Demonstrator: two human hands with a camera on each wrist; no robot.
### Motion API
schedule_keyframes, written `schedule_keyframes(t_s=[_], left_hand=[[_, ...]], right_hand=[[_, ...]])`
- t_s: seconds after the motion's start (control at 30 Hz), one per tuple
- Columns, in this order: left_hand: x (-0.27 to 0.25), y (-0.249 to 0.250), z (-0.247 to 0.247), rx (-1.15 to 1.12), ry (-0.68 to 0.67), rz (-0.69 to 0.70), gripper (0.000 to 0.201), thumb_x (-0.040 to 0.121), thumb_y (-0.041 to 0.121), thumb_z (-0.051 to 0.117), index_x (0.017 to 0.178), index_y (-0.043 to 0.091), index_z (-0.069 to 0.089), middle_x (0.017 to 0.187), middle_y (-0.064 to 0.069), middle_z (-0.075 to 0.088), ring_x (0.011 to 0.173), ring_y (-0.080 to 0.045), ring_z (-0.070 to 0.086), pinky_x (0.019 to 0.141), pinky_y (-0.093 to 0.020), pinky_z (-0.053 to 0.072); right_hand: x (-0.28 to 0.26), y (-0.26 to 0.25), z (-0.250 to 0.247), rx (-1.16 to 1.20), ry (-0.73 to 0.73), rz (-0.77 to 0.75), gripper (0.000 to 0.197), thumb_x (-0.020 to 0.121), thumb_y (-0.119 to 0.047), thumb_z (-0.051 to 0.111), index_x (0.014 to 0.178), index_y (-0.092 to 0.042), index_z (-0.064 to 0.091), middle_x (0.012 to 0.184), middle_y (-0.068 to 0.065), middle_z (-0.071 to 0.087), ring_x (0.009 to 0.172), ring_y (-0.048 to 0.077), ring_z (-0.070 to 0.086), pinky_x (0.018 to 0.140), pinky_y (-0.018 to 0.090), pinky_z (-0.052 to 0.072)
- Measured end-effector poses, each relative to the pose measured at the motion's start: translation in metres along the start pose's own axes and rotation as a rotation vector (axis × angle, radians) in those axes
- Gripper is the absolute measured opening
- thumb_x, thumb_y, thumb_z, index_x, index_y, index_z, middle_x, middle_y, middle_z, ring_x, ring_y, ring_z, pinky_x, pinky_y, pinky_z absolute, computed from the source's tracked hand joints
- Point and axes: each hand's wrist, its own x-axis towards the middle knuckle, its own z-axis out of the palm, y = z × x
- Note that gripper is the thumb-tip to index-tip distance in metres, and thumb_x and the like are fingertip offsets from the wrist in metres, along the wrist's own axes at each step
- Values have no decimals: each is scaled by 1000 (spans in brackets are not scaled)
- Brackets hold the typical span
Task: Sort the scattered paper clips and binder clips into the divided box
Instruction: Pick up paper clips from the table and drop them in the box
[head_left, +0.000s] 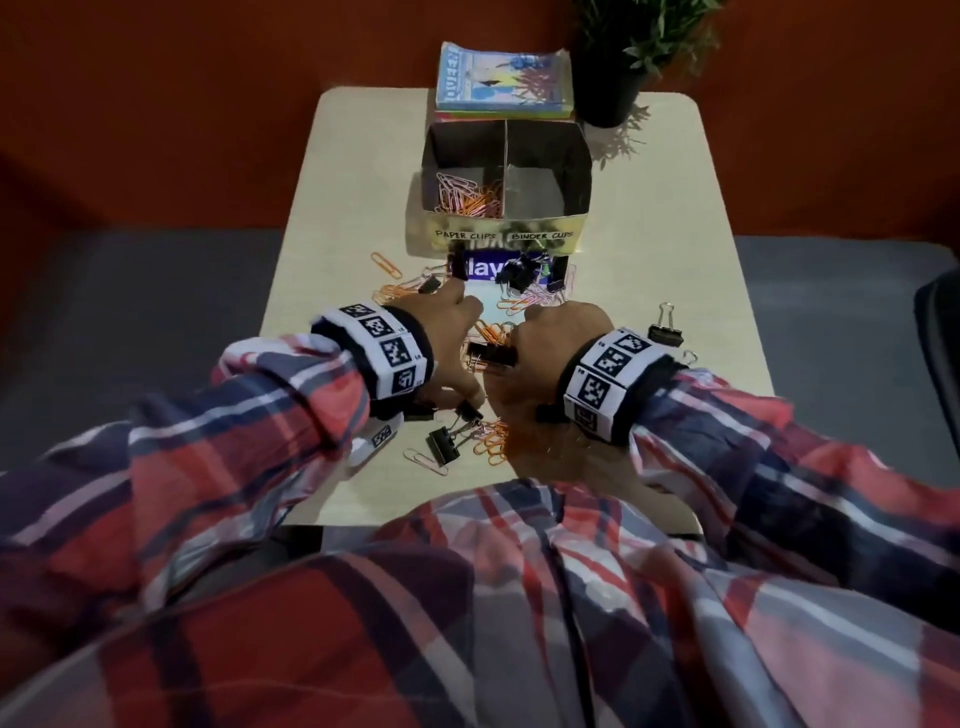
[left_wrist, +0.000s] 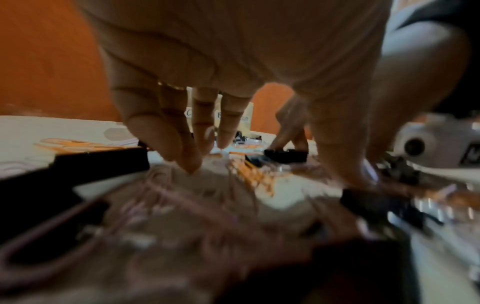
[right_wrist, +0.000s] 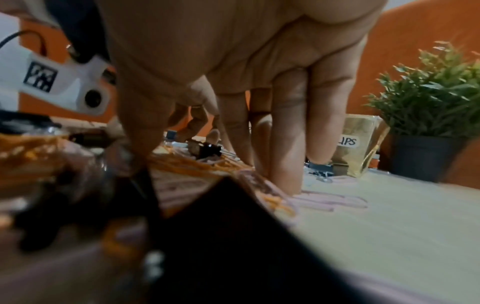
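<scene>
**Raking loose clips together**

Both palms down near the divided box (head_left: 506, 176), left hand (head_left: 441, 332) and right hand (head_left: 550, 348) spread, gripping nothing. Paper clips (head_left: 488, 332) and binder clips (head_left: 491, 354) scattered before it. Next, probably: pinch one kind, drop into labelled side.

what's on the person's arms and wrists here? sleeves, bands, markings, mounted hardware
Both arms wear long red, navy and white plaid shirt sleeves. Each wrist carries a black band tiled with white squares of black fiducial markers: left wristband, right wristband. White wrist-camera housings with round lenses show, the left one with a marker and black cable. A thin ring sits on one left finger.
</scene>
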Motion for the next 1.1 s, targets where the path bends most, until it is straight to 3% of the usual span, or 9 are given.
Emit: schedule_keyframes(t_s=[0.27, 0.4, 0.67, 0.87, 0.97, 1.1], left_hand=[[5, 0, 4, -144, 63, -44, 52, 74, 33, 77, 117, 19, 51, 120, -8, 45, 106, -30, 52, 85, -37, 48], [11, 1, 3, -133, 60, -16, 34, 81, 20, 69, 112, 16, 56, 115, -8, 58, 104, -28, 55, 83, -35, 46], [10, 2, 3, -117, 84, 3, 24, 81, 18, 63, 104, 14, 58, 110, -8, 56, 98, -28, 55, 79, -34, 44], [0, -9, 7, -161, 60, 13, 43, 76, 21, 72, 115, 14, 53, 114, -4, 48, 95, -23, 52, 77, -30, 43], [1, -12, 7, -167, 57, -12, 31, 81, 16, 67, 110, 14, 55, 112, -6, 56, 97, -24, 54, 79, -31, 45], [2, -10, 4, -157, 25, -31, 20, 83, 15, 63, 102, 17, 57, 104, -4, 63, 96, -25, 57, 76, -30, 44]], right_hand=[[-11, -1, -5, 56, 20, -16, 27, 89, -27, 55, 112, -17, 64, 112, 6, 63, 104, 28, 61, 81, 36, 48], [-13, -3, -5, 58, 10, -12, 31, 93, -26, 51, 120, -14, 61, 117, 9, 59, 108, 31, 59, 82, 36, 47], [-6, 1, -4, -7, 7, -16, 27, 94, -26, 49, 113, -15, 65, 111, 7, 65, 103, 28, 62, 78, 34, 48], [-1, 32, -8, 130, -1, 103, 19, 87, -22, 57, 103, -14, 65, 105, 11, 65, 93, 31, 62, 71, 32, 45], [2, 44, -11, 273, 10, 170, 19, 82, -24, 63, 99, -17, 68, 101, 9, 66, 90, 31, 62, 72, 31, 48], [3, 51, -13, 365, 10, 178, 1, 79, -22, 65, 79, -23, 65, 91, 5, 68, 84, 29, 62, 67, 27, 45]])
